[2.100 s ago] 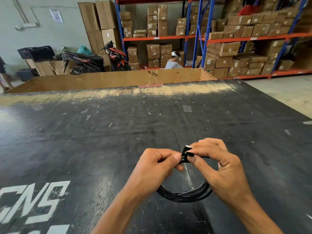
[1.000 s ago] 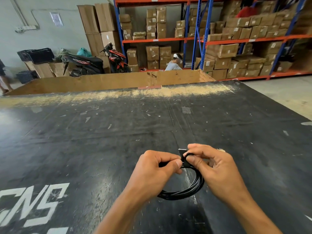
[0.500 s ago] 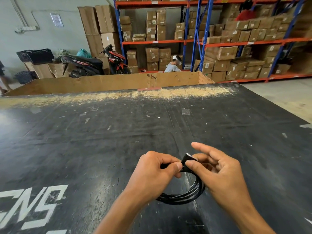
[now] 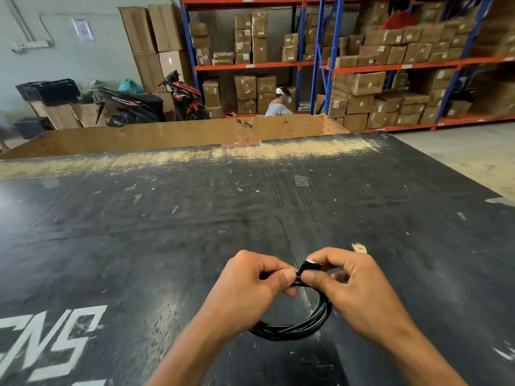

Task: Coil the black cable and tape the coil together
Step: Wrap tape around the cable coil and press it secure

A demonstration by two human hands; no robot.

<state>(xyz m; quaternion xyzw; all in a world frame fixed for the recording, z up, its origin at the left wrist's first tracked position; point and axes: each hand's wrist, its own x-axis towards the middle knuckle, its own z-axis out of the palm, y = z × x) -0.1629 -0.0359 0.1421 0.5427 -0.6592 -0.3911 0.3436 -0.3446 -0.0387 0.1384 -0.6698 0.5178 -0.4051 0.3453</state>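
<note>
Black cable (image 4: 295, 327), wound into a coil of several loops, at the near middle of the scene, low over the dark worktop (image 4: 195, 218); cannot tell whether the bottom of the coil touches the surface. Pinched at the top of the coil by the left hand (image 4: 250, 282), thumb and curled fingers (image 4: 287, 274) clamped on the bundled strands from the left. Pinched right beside that by the right hand (image 4: 354, 285), fingers (image 4: 312, 280) closed on a strip of black tape (image 4: 308, 267) wrapped over the strands, with a pale edge showing at the top of the strip. Thumbs almost touching across the wrap. Upper right part of the coil hidden behind the right palm. Just beyond the right hand, a small pale scrap (image 4: 359, 247) lying on the worktop. To the near left, large white lettering (image 4: 50, 346) painted on the scuffed black surface; along the far edge, a worn band of bare wood. Past that edge, a low brown board wall (image 4: 181, 135). Farther back, blue-and-orange racks (image 4: 320, 65) stacked with cardboard cartons, a seated person (image 4: 278, 105) in front of them, a red-and-black motorbike (image 4: 150, 103) to the left, and black crates (image 4: 48, 91) at the far left by the grey wall.
</note>
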